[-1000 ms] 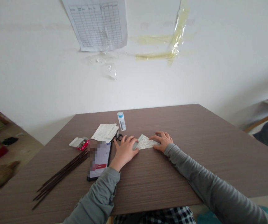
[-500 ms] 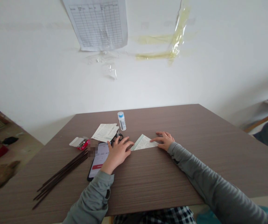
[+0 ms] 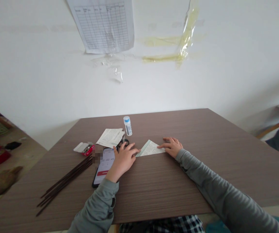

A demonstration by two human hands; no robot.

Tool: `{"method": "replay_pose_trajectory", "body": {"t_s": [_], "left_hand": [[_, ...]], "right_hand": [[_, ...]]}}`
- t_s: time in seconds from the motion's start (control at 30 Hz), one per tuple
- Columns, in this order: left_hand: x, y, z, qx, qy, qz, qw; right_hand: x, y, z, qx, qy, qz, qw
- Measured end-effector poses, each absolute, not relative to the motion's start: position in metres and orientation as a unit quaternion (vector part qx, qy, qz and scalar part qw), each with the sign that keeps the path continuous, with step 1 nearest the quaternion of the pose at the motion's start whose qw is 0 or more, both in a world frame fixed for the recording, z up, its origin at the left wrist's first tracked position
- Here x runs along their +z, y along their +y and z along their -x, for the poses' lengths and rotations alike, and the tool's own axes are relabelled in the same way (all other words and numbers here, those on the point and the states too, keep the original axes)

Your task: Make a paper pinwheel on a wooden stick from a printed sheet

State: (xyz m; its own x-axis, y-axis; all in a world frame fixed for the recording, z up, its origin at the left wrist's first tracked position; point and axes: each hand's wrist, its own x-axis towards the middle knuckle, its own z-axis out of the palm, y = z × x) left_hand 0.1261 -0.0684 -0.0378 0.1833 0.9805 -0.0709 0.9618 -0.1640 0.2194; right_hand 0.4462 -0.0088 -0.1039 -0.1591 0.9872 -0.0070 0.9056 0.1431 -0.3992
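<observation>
A printed sheet of paper folded into a triangle (image 3: 150,148) lies flat on the brown table (image 3: 168,187), its peak pointing away from me. My left hand (image 3: 124,159) has its fingers spread, with a fingertip at the triangle's left corner. On the opposite corner rest the outstretched fingers of my right hand (image 3: 172,147). Neither hand grips anything. Partly under my left hand and wrist is a phone (image 3: 103,171) showing a running timer. Just beyond that hand lie scissors (image 3: 125,141), mostly hidden.
Several thin dark sticks (image 3: 65,183) lie left of the phone. An open red-and-white small box (image 3: 87,149) sits behind them. Farther back are printed papers (image 3: 109,137) and a standing glue stick (image 3: 128,126). A white wall (image 3: 166,87) rises behind the table.
Both hands stay almost in place at the triangle's corners. The whole view has shifted very slightly, and the phone's timer has advanced.
</observation>
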Motion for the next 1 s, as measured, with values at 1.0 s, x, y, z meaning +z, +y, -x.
{"method": "replay_pose_trajectory", "body": {"t_s": [1.0], "left_hand": [[-0.048,-0.065,-0.188,0.128,0.659,-0.735,0.089]], "right_hand": [[-0.090,-0.040,-0.390,0.114,-0.715,0.675,0.140]]}}
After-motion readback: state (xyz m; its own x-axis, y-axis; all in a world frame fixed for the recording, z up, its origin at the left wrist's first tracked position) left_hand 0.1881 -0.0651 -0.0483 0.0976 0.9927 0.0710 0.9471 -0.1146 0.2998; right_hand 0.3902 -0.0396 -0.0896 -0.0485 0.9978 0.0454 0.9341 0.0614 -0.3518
